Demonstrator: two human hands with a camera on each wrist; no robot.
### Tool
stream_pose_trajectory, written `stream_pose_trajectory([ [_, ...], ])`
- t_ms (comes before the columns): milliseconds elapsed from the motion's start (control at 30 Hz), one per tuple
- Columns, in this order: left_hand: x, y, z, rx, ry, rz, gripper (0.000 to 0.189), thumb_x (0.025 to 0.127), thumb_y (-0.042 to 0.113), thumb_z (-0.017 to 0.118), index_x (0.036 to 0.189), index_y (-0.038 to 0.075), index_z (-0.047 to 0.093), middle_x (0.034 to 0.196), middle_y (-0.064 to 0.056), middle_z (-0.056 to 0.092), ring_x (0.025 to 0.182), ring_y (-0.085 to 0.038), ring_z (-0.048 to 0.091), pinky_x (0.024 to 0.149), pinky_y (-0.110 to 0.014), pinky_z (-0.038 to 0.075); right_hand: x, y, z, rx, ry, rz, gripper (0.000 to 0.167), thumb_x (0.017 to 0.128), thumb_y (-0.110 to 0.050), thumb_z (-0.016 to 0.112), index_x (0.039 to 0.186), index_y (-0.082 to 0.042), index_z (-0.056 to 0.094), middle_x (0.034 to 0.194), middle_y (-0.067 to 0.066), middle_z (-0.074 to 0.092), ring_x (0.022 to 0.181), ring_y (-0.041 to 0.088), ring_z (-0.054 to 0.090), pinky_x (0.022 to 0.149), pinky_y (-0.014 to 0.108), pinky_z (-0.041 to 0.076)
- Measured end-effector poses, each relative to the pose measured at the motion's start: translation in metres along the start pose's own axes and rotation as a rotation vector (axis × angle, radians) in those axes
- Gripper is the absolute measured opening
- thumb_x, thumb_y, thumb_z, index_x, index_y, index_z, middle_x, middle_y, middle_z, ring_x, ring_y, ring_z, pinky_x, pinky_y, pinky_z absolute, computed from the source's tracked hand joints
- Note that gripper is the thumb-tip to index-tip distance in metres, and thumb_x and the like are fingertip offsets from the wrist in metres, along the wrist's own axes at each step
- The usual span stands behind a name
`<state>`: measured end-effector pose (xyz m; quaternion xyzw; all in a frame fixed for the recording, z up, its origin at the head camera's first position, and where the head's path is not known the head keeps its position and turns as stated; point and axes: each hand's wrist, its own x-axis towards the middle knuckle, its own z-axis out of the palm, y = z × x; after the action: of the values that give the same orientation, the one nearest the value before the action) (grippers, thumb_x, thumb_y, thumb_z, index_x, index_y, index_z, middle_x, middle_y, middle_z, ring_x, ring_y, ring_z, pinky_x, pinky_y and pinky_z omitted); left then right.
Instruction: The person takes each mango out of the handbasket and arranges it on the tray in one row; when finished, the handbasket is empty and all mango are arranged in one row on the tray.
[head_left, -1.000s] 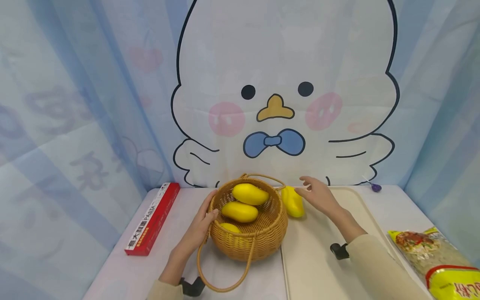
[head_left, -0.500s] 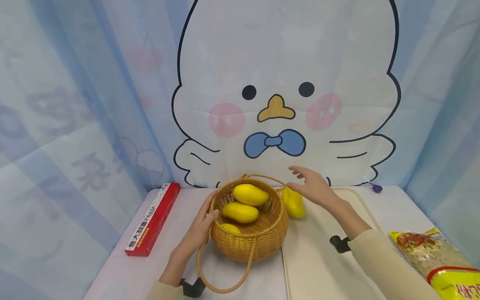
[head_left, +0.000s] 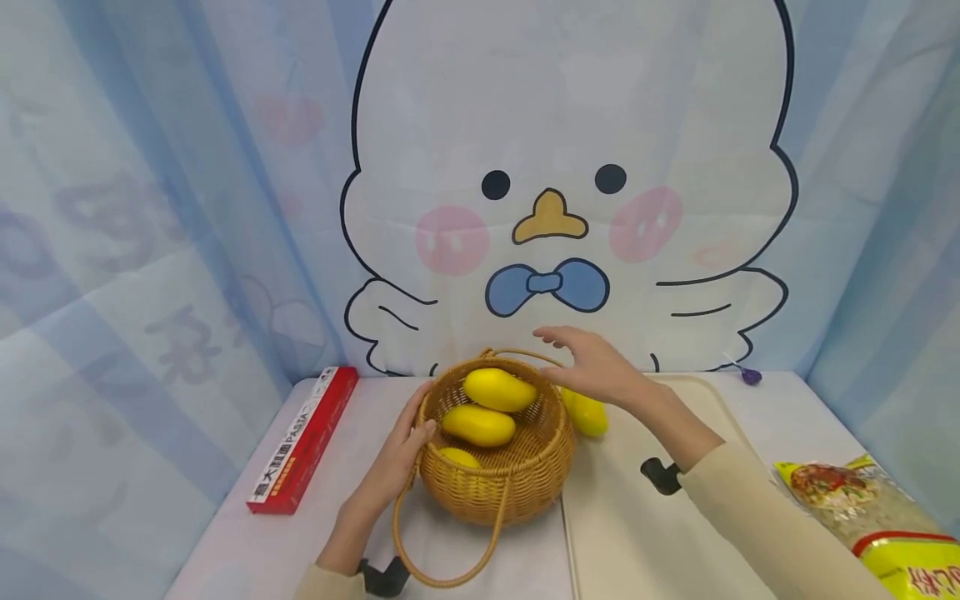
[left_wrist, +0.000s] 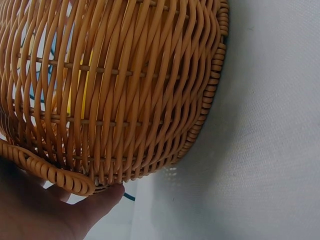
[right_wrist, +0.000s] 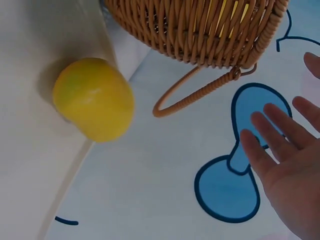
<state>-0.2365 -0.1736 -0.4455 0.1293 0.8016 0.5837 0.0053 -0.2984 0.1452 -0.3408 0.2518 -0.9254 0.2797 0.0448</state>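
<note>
My left hand [head_left: 399,460] holds the left side of a round wicker basket [head_left: 517,496], thumb near the rim, as the left wrist view also shows. Three yellow mangoes lie inside: a back mango [head_left: 498,390], a middle mango [head_left: 478,426] and a front mango [head_left: 459,457] partly hidden by the rim. Another mango [right_wrist: 95,100] lies outside, on the edge of a cream tray [head_left: 637,508]. My right hand [head_left: 596,367] is above that mango and beside the basket's back right rim, fingers spread and holding nothing; it hides part of the mango in the head view.
One basket handle [head_left: 450,579] hangs down at the front; the other handle [right_wrist: 195,95] leans out at the back. A red pasta box [head_left: 303,442] lies on the left, a noodle bag [head_left: 870,517] on the right. Behind stands a printed curtain [head_left: 570,100] with a small purple item [head_left: 751,377] by it.
My right hand has moved left, from beside the loose mango to above it and up to the basket's back right rim. My left hand and the basket have stayed in place.
</note>
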Motion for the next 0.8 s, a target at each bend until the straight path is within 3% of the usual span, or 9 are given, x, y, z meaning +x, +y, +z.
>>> stream_pose_trajectory([
  [167,0.001,-0.001,-0.001,-0.003,0.004,0.003,0.055,0.104,0.042,0.043,0.153,0.048,0.019,0.165,0.011,0.018,0.154,-0.024,0.018,0.124,-0.058,0.016,0.004,-0.014,0.008,0.014,-0.057,-0.1,0.057,0.091,-0.032,0.069,0.144,-0.021,0.051,0.142,0.004,0.057,0.126,0.027,0.056,0.102,0.049,0.051],
  [333,0.0,-0.002,-0.001,-0.004,0.003,0.004,0.058,0.103,0.046,0.043,0.155,0.044,0.018,0.165,0.011,0.018,0.154,-0.024,0.017,0.124,-0.059,0.015,0.01,-0.02,0.018,0.02,-0.106,-0.173,0.057,0.091,-0.027,0.07,0.144,-0.02,0.051,0.141,0.005,0.058,0.125,0.027,0.057,0.104,0.047,0.05],
  [500,0.0,-0.002,-0.001,-0.007,0.001,0.011,0.057,0.104,0.045,0.044,0.155,0.045,0.018,0.165,0.012,0.018,0.154,-0.024,0.017,0.124,-0.058,0.015,0.014,-0.027,0.03,0.04,-0.161,-0.183,0.06,0.09,-0.023,0.07,0.146,-0.014,0.05,0.146,0.005,0.055,0.134,0.026,0.052,0.112,0.046,0.045],
  [800,0.001,-0.005,-0.002,-0.004,-0.01,0.005,0.059,0.104,0.044,0.042,0.157,0.04,0.017,0.165,0.013,0.017,0.155,-0.024,0.017,0.123,-0.061,0.016,0.017,-0.036,0.049,-0.029,-0.227,-0.111,0.062,0.09,-0.027,0.07,0.147,-0.017,0.049,0.156,0.007,0.044,0.145,0.028,0.039,0.119,0.049,0.035],
])
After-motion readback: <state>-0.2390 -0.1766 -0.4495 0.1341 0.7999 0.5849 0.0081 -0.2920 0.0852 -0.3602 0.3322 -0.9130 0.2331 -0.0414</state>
